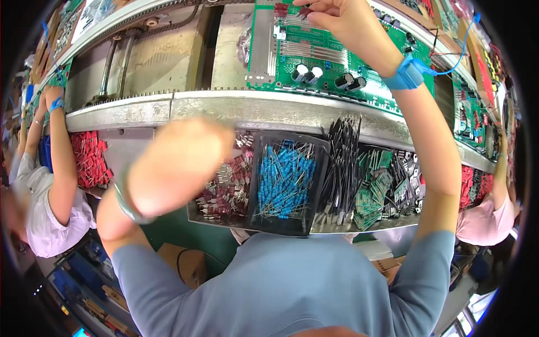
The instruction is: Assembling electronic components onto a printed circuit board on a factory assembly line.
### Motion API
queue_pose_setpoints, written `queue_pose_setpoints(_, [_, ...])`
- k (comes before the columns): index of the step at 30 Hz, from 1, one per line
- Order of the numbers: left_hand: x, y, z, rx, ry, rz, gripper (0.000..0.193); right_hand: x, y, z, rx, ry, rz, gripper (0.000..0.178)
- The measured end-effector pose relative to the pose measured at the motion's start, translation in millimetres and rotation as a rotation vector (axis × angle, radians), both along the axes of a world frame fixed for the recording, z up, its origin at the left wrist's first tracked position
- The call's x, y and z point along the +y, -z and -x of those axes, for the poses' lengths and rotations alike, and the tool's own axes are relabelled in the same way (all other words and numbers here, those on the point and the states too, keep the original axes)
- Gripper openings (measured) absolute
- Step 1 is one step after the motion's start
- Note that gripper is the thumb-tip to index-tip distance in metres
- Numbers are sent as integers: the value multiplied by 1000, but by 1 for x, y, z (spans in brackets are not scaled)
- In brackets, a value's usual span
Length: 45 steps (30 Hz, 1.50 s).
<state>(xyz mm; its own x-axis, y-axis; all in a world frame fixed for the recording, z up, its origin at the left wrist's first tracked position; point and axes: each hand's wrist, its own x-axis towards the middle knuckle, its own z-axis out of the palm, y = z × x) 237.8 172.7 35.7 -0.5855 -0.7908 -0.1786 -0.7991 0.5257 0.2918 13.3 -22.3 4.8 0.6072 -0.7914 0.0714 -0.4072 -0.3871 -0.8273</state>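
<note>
My right hand [342, 19] reaches over the far edge of a large green circuit board [261, 64], its fingertips pinched on a small dark red component [304, 12]. Beside it a similar dark red block [282, 9] stands on the board. Black-and-white cylindrical capacitors [306, 73] rise from the board's near side. My left hand [179, 163] is smeared by motion over the left part of the parts tray, nearest to a heap of dark red leaded components [230, 182]; its fingers cannot be made out. A blue strap [405, 73] circles my right wrist.
A black bin [319, 194] of blue leaded resistors [285, 177] sits mid-tray. Right of it lie black wires [340, 168], small green boards [373, 191] and black parts [407, 174]. A metal rail [224, 112] runs between tray and board. Co-workers' arms [62, 151] show at both sides.
</note>
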Motion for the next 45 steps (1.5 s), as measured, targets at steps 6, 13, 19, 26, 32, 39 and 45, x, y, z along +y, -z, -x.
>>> queue_pose_setpoints(6, [54,42,20,-14,-35,135,13,0,12,-16,23,-74,285,20])
queue_pose_setpoints(13, [51,48,13,80,-49,54,16,10,-5,-24,30,-218,658,15])
queue_pose_setpoints(19, [51,51,9,141,-19,135,5,-2,5,-27,249,-212,645,13])
queue_pose_setpoints(26, [51,56,6,142,-18,63,6,1,4,-35,328,-226,698,8])
queue_pose_setpoints(32, [48,47,4,254,-121,-156,13,-2,-12,-43,470,-325,741,7])
queue_pose_setpoints(39, [41,41,-2,509,-282,-143,12,-6,-16,-46,490,-430,800,8])
queue_pose_setpoints(45, [5,16,-19,1071,-656,-547,16,0,0,-17,-25,-301,714,27])
